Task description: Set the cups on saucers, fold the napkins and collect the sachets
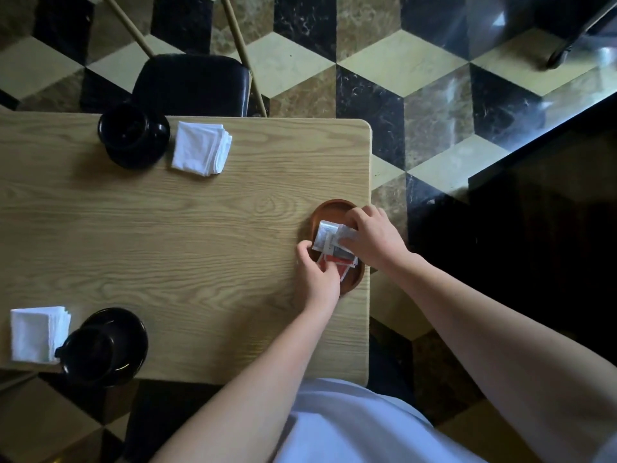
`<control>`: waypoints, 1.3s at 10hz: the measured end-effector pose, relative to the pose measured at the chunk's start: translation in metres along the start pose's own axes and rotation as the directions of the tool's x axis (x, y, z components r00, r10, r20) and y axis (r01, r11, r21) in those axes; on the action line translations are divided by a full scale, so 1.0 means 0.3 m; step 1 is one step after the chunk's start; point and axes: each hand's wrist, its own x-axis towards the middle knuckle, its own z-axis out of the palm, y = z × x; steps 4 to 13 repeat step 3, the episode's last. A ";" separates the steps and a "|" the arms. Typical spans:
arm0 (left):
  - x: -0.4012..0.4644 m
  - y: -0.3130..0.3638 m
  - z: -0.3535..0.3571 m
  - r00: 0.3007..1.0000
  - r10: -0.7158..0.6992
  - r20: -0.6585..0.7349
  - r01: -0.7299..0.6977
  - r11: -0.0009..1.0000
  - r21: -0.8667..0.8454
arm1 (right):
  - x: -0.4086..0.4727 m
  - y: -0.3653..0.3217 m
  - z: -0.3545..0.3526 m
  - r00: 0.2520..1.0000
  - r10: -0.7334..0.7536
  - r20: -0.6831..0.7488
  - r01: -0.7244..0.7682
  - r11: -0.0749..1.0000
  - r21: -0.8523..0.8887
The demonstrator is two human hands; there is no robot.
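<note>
Sachets (334, 245) lie stacked in the brown wooden dish (330, 207) at the worktop (200, 228) edge, pinched between both my grips: left hand (319, 279) nearer, right hand (374, 237) beyond. Best I square the edges gently before letting go.

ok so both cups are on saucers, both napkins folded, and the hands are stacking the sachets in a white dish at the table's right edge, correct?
One error: the dish is brown, not white, as the head view shows. Otherwise it holds: both cups sit on saucers, both napkins are folded, and the left hand and right hand handle the sachets there.
</note>
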 end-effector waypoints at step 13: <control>0.015 -0.026 -0.124 0.738 0.468 0.486 -0.668 0.408 0.623 | -0.305 -0.016 0.041 0.938 0.331 -0.105 -0.315 0.939 0.140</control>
